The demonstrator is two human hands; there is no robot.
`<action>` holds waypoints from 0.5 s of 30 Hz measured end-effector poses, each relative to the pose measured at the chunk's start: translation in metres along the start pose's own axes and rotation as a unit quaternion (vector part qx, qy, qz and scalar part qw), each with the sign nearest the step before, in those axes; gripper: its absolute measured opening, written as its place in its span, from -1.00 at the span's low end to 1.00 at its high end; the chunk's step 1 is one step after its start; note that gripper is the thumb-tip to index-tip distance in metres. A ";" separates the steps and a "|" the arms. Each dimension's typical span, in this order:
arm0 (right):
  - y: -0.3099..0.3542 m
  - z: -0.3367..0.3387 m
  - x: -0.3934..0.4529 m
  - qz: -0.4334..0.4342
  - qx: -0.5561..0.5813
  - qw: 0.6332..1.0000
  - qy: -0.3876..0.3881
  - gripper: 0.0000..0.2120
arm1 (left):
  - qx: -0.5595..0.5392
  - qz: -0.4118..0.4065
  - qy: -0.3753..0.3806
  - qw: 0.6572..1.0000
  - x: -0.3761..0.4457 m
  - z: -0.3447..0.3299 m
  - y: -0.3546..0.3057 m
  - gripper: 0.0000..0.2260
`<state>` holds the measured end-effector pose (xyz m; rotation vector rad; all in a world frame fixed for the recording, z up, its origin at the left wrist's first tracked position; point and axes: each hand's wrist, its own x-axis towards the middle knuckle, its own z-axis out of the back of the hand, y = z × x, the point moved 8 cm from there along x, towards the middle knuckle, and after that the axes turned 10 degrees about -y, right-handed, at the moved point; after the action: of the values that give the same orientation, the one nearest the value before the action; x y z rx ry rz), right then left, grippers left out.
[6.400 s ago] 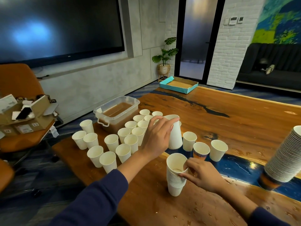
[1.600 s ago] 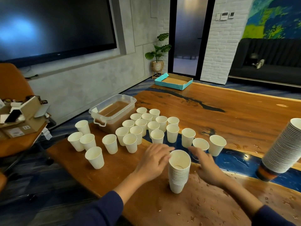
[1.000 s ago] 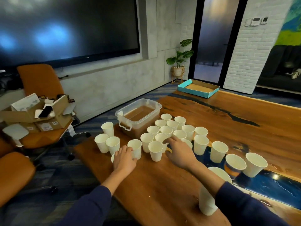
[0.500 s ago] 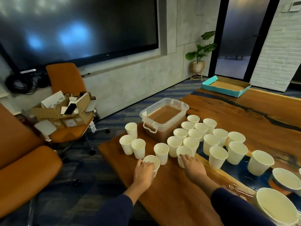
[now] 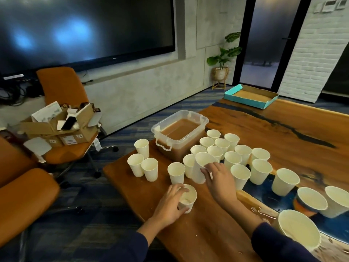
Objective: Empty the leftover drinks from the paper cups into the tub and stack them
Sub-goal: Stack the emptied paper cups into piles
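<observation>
Gripping a white paper cup [image 5: 187,198] near the table's [image 5: 200,235] front edge, left hand [image 5: 171,203] curled round its side, cup upright on the wood, on the near side of the tub [image 5: 180,134]. Just right of it, right hand [image 5: 220,179] wrapped round a second cup [image 5: 201,167], tilted, mouth leaning toward the tub. Dark blue sleeves [image 5: 279,244] on both forearms. Off to the near right, well away from the tub: a big white rim of the stacked cups [image 5: 298,230] at the frame's corner, wet droplets [image 5: 261,211] on the wood beside it. Further right, more cups, one [image 5: 309,201] with an orange and dark band low on its wall.

Moving back toward the tub: a lone cup [image 5: 176,174] just beyond the left hand, a trio [image 5: 143,161] standing to the tub's near left, a dense cluster of upright cups [image 5: 232,154] packed against the tub's right side. Contents of most cups too hard to tell.

Then the tub itself: clear plastic, handle on the near end, brown liquid filling it, sitting at the table's left edge. Beyond the tub along the table, a teal shallow box [image 5: 250,96] at the far end. Left of the tub, off the table, an orange chair [image 5: 62,148] loaded with cardboard boxes [image 5: 58,127]. Behind all that, a large dark screen [image 5: 85,29] on the wall and a potted plant [image 5: 223,59] by the glass door [image 5: 268,40].
</observation>
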<state>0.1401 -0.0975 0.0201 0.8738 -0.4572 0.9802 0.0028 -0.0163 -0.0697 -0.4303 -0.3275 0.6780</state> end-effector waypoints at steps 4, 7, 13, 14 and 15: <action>0.032 0.005 -0.019 0.109 0.050 0.992 0.028 -0.67 | -0.098 0.112 -0.071 0.986 -0.003 0.006 0.010 -0.27; 0.042 -0.007 -0.039 0.147 0.077 0.982 0.089 -0.52 | -0.162 0.203 -0.065 0.963 -0.006 -0.004 0.019 -0.07; 0.034 -0.035 -0.070 0.166 0.066 0.954 0.239 -0.85 | -0.222 0.256 -0.046 0.940 -0.017 -0.030 0.020 -0.09; 0.029 -0.040 -0.075 0.160 0.055 0.949 0.267 -0.81 | -0.230 0.264 -0.043 0.936 -0.020 -0.032 0.017 -0.10; 0.024 -0.045 -0.081 0.154 0.039 0.942 0.295 -0.77 | -0.234 0.271 -0.038 0.933 -0.022 -0.036 0.015 -0.10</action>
<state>0.0767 -0.0970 -0.0515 0.5419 -0.0358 1.4934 -0.0062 -0.0299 -0.1110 -0.9734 -0.4521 1.1639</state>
